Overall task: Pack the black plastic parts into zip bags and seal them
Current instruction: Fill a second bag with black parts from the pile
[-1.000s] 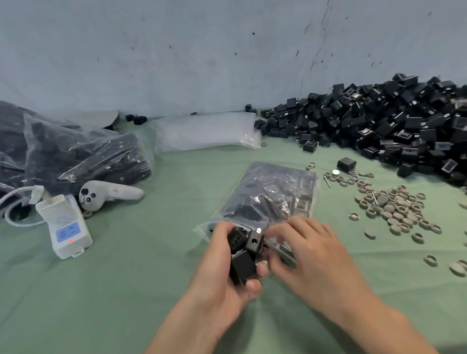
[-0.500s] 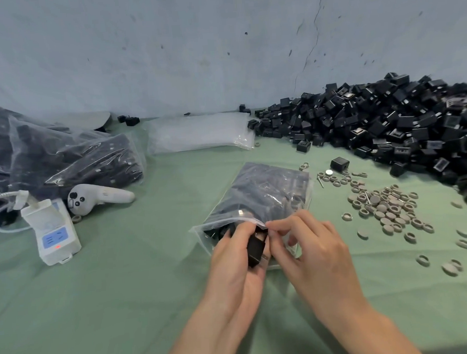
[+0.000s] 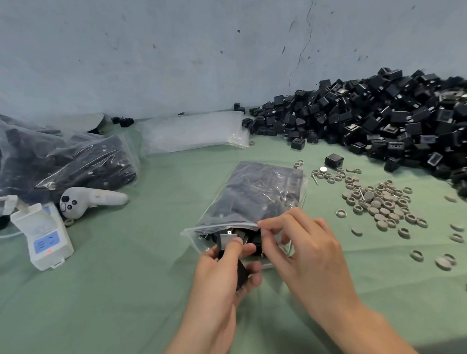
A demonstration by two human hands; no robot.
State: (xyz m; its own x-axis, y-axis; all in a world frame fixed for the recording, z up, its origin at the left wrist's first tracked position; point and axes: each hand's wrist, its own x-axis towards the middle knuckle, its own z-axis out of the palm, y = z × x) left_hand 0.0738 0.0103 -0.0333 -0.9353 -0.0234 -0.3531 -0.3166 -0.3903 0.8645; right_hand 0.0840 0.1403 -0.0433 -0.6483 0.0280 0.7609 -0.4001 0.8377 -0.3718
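While the left hand (image 3: 221, 280) curls its fingers round a few shiny black boxy plastic parts (image 3: 241, 276), the right hand (image 3: 309, 256) pinches the top lip of the clear, crinkly plastic zip bag (image 3: 255, 194). That bag lies flat on soft green cloth (image 3: 124, 290), just past both hands.
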